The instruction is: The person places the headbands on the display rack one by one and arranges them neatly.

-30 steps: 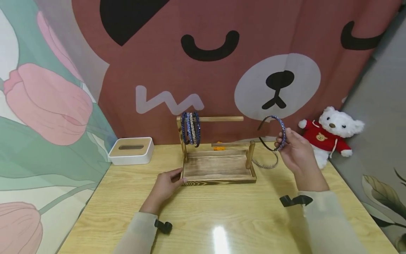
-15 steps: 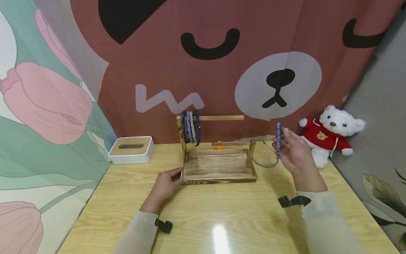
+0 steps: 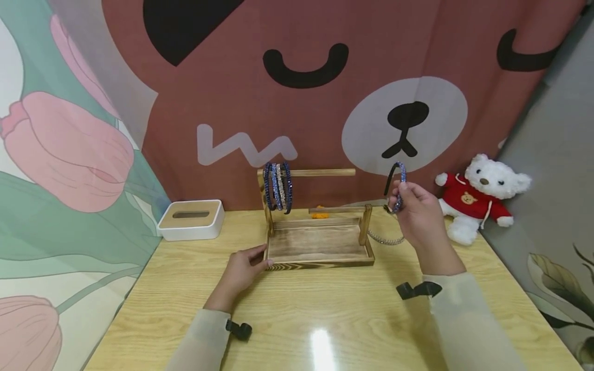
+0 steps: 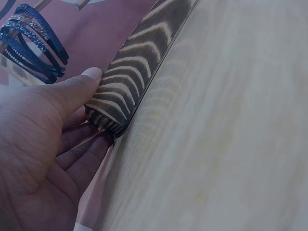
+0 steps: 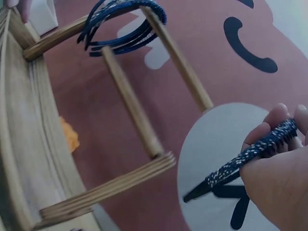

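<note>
A wooden display rack (image 3: 320, 265) with a tray base and two rods stands on the table. My left hand (image 3: 243, 270) grips its front left corner, the thumb on the dark striped edge (image 4: 137, 62) in the left wrist view. Several blue and silver headbands (image 3: 278, 188) hang at the left end of the upper rod (image 3: 327, 173). To the right of the rack my right hand (image 3: 419, 219) pinches a glittery blue headband (image 5: 255, 149), raised off the table. A thin silvery beaded band (image 3: 386, 240) lies beside the right post; part of it is hidden.
A white tissue box (image 3: 191, 221) with a wooden lid stands at the back left. A white teddy bear (image 3: 478, 198) in a red sweater sits at the back right. Something orange (image 3: 320, 212) shows behind the lower rod (image 3: 339, 209). A bear-print curtain (image 3: 223, 93) hangs behind.
My right hand has moved left and slightly up with the blue headband, turning it on the way. My left hand keeps its grip on the rack.
</note>
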Demonstrator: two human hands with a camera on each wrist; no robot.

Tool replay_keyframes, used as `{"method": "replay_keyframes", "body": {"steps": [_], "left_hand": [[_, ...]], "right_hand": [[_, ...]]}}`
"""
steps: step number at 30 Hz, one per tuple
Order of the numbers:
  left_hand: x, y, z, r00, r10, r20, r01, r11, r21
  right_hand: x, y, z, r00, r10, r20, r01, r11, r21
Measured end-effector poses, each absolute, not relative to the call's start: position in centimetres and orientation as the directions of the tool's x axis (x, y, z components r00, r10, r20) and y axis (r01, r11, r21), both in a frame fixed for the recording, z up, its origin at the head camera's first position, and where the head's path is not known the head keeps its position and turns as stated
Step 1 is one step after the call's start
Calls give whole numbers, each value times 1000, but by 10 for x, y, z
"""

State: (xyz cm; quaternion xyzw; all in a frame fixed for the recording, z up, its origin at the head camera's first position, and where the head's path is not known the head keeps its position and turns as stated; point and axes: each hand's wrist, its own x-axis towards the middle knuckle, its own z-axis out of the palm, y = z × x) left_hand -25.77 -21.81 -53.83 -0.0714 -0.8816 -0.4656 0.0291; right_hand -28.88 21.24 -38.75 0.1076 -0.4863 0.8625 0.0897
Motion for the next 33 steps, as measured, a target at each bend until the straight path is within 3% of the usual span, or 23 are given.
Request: {"method": "replay_keyframes", "body": {"steps": [8, 15, 24, 33], "left_hand": [[-260, -219, -543, -988, 103, 117, 154, 558, 815], [-260, -220, -542, -990, 107, 97, 141, 573, 807], [-258, -219, -541, -990, 98, 101, 139, 576, 805], [-258, -219, -541, -989, 95, 113, 147, 569, 809]], "right_hand": [[-304, 193, -360, -961, 52, 271, -258, -521, -814], [-319, 164, -358, -976, 15, 215, -197, -467, -862], [-326, 112, -366, -988, -55, 146, -120, -328, -937], [-330, 63, -376, -991, -73, 110, -102, -107, -989]]}}
